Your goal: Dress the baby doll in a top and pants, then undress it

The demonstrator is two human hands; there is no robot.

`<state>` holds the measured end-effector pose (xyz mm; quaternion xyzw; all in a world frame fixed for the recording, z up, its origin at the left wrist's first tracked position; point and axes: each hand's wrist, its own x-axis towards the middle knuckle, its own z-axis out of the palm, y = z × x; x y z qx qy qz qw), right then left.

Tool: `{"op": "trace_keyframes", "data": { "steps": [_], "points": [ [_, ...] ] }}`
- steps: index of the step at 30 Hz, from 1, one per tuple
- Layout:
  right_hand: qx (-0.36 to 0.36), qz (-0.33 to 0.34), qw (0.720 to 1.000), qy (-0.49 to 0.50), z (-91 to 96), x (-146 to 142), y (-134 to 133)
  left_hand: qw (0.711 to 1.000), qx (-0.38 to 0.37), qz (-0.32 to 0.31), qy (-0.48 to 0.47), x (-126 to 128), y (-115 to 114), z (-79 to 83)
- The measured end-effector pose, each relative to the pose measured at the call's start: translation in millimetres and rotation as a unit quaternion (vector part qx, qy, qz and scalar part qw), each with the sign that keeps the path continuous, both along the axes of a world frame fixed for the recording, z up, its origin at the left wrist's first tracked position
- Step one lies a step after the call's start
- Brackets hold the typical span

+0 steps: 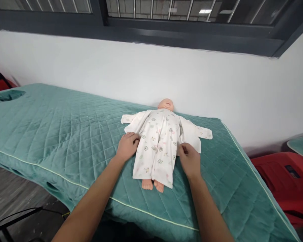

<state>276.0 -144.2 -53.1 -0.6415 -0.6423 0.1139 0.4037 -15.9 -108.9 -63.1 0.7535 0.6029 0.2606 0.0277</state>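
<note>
A baby doll (166,104) lies on its back, its head toward the wall and its bare feet (147,184) toward me. White baby trousers (155,148) with small printed animals cover its front from the neck down to the ankles. Beneath them a white baby jacket (190,132) is spread open, its sleeves stretched out to both sides. My left hand (128,145) has its fingers closed at the left edge of the trousers. On the other side, my right hand (190,159) pinches at the right edge of the trousers, beside the jacket; the exact grip is partly hidden.
The doll lies on a padded bed with a green quilted cover (73,134), which has a face hole (9,95) at the far left. Behind it rise a white wall (91,67) and a dark window frame (192,38). A red chair (280,181) stands at the right.
</note>
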Motion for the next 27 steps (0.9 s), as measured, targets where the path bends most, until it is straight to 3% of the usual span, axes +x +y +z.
{"op": "trace_keyframes", "data": {
  "steps": [3, 6, 11, 15, 17, 20, 24, 27],
  "points": [
    [0.046, -0.117, 0.991, 0.041, 2.4, 25, 10, 0.993, -0.014, 0.117, -0.031, -3, 12, -3.0],
    [-0.007, -0.197, 0.979, -0.048, 3.5, 51, 16, 0.976, -0.015, 0.213, -0.045, -7, 20, -6.5],
    [-0.128, -0.194, 0.965, -0.125, 5.8, 65, 15, 0.96, 0.005, 0.276, -0.038, -13, 28, -12.3],
    [-0.148, -0.179, 0.973, 0.011, 23.6, 56, 22, 0.965, -0.005, 0.255, -0.055, -16, 31, -11.1],
    [-0.084, -0.137, 0.983, 0.085, 38.1, 43, 24, 0.97, 0.004, 0.225, -0.095, -17, 29, -8.8],
    [0.036, 0.021, 0.992, 0.117, 59.6, 11, 19, 0.966, 0.018, 0.189, -0.173, -20, 25, -5.9],
    [-0.013, 0.216, 0.975, 0.057, 74.8, -26, 4, 0.955, 0.03, 0.172, -0.238, -22, 25, 0.4],
    [-0.046, 0.246, 0.965, 0.077, 73.0, -32, -1, 0.95, 0.053, 0.083, -0.296, -9, 27, 17.4]
  ]
}}
